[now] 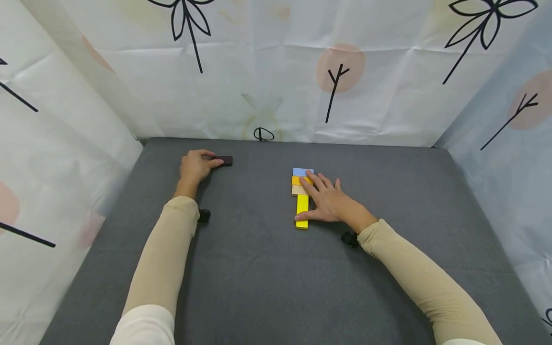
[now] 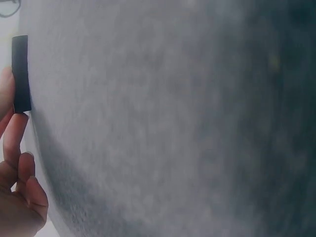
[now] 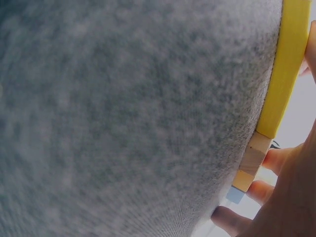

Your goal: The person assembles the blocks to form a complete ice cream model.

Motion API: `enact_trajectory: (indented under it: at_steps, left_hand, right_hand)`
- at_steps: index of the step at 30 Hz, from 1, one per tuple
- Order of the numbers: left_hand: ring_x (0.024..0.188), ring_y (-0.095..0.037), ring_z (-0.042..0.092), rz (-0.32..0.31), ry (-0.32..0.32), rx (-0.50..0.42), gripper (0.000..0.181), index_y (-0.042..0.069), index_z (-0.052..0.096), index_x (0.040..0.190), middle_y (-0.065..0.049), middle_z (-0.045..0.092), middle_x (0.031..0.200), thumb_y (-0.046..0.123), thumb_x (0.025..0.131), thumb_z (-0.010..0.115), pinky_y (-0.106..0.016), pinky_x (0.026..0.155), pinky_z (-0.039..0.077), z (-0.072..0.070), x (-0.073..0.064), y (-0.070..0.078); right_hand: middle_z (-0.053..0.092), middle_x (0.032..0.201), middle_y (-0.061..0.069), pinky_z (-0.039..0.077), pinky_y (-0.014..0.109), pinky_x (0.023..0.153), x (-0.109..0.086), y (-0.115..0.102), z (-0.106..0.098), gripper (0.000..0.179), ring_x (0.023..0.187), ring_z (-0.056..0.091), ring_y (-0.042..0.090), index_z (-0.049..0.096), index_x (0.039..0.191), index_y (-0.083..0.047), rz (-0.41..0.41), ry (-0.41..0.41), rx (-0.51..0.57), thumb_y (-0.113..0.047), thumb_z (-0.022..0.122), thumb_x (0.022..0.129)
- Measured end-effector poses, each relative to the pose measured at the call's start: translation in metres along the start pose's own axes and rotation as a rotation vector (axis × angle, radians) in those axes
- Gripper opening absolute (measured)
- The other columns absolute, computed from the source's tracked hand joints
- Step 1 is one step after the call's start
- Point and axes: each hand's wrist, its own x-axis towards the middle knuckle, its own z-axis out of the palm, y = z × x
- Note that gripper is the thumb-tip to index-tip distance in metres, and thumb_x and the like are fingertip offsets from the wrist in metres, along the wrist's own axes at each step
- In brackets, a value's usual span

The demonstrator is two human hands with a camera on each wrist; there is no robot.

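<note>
My left hand (image 1: 196,166) pinches a dark brown, nearly black block (image 1: 224,161) at one end, near the far left of the table. In the left wrist view the dark block (image 2: 20,74) lies between thumb and fingertips. My right hand (image 1: 328,200) spreads over a group of blocks, its thumb on a long yellow block (image 1: 303,203). Its fingertips rest about an orange block (image 1: 296,180) and a light blue block (image 1: 298,171). A natural wood block (image 1: 297,190) sits between the orange and yellow ones. From the right wrist view the yellow block (image 3: 286,69) meets the wood block (image 3: 255,152) end-on.
A grey cloth (image 1: 254,278) covers the table. White patterned curtains (image 1: 276,72) enclose its back and both sides. A small black wrist camera (image 1: 204,216) sits under the left wrist, another black camera (image 1: 350,239) under the right.
</note>
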Motion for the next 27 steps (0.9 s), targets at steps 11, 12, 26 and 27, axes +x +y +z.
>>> enact_trajectory:
  at_steps: [11,12,26,27]
  left_hand:
    - [0.128,-0.041,0.051,0.002,-0.015,-0.007,0.048,0.020,0.068,0.135,-0.016,0.072,0.125,0.045,0.093,0.074,-0.058,0.111,0.040,0.013,-0.001,0.016]
    - [0.127,-0.040,0.052,0.003,-0.011,-0.005,0.048,0.020,0.069,0.134,-0.016,0.072,0.125,0.044,0.093,0.074,-0.057,0.110,0.041,0.015,-0.002,0.017]
    - [0.129,-0.039,0.054,-0.003,-0.026,-0.015,0.044,0.022,0.071,0.130,-0.014,0.065,0.138,0.044,0.092,0.076,-0.055,0.107,0.045,0.026,-0.003,0.031]
    - [0.127,-0.038,0.055,-0.002,-0.026,-0.019,0.044,0.022,0.071,0.130,-0.014,0.065,0.138,0.044,0.092,0.076,-0.055,0.106,0.046,0.027,-0.003,0.032]
  right_hand:
    - [-0.005,0.174,0.009,0.013,0.080,0.117,-0.001,-0.001,-0.001,0.112,0.160,0.006,0.043,0.003,0.167,-0.023,-0.001,-0.005,-0.003,-0.081,0.055,0.086]
    - [-0.005,0.174,0.009,0.012,0.080,0.117,-0.001,-0.001,-0.001,0.112,0.160,0.006,0.043,0.003,0.167,-0.023,-0.001,-0.005,-0.002,-0.081,0.055,0.086]
    - [-0.004,0.174,0.009,0.012,0.080,0.116,0.000,0.000,-0.001,0.112,0.159,0.007,0.043,0.005,0.167,-0.022,-0.005,0.005,-0.003,-0.080,0.056,0.087]
    - [-0.004,0.174,0.009,0.012,0.080,0.116,0.000,0.000,-0.001,0.112,0.159,0.007,0.043,0.004,0.167,-0.022,-0.004,0.004,-0.001,-0.080,0.056,0.087]
